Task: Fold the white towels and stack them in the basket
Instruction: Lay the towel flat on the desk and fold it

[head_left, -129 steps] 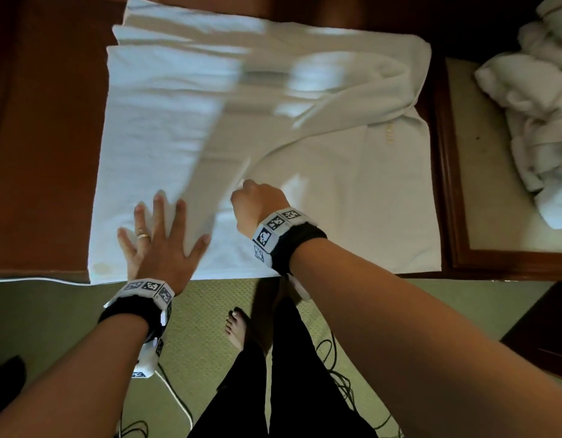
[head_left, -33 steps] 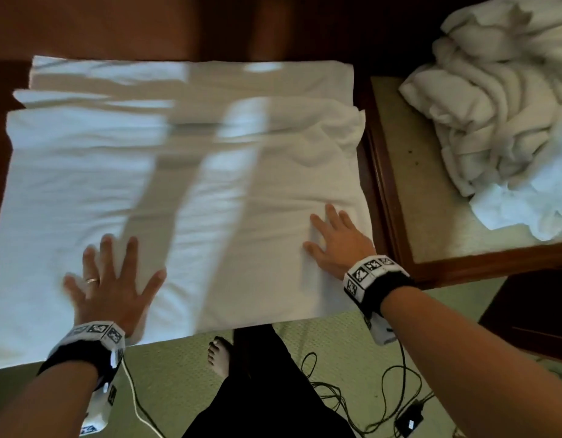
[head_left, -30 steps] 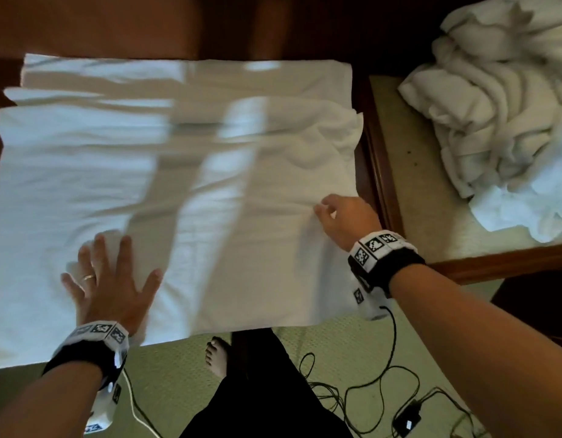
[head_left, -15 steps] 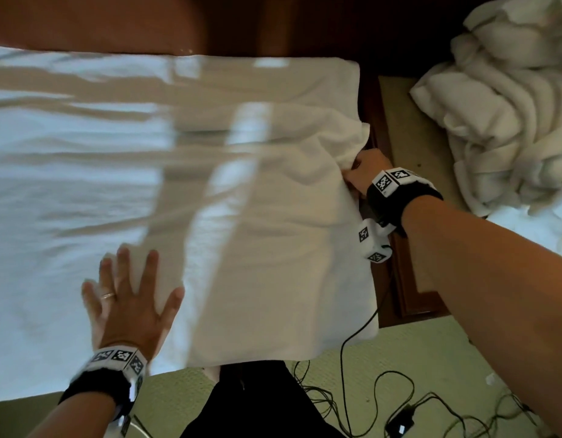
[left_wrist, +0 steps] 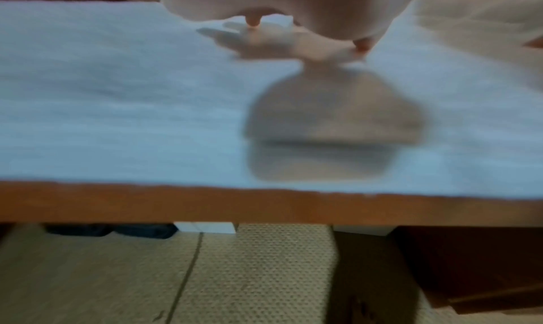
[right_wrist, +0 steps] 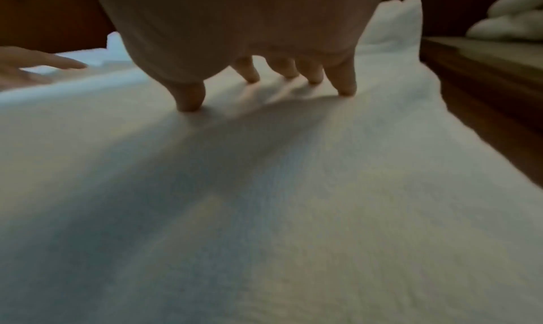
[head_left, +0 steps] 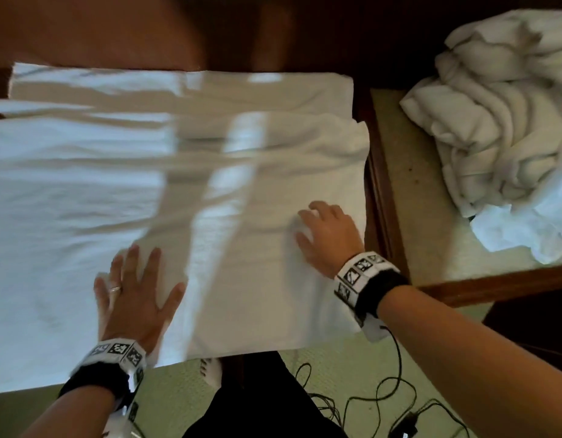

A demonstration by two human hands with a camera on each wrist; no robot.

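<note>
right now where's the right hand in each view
head: right hand lower right of centre, fingers spread on the flat towel.
left wrist: not in view.
right wrist: top centre, fingertips pressing the towel.
Shared landmark: the towel's right edge.

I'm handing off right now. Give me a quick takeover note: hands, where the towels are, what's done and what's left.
Left hand: open, flat on the spread towel near the front edge.
Right hand: open, fingers pressing the towel's right side.
The towel lies over the wooden table, one flap folded over, not yet compact.
Unfolded towel pile waits on the side table to the right.
Left: finish this fold, fold the pile, stack all. No basket in view.
</note>
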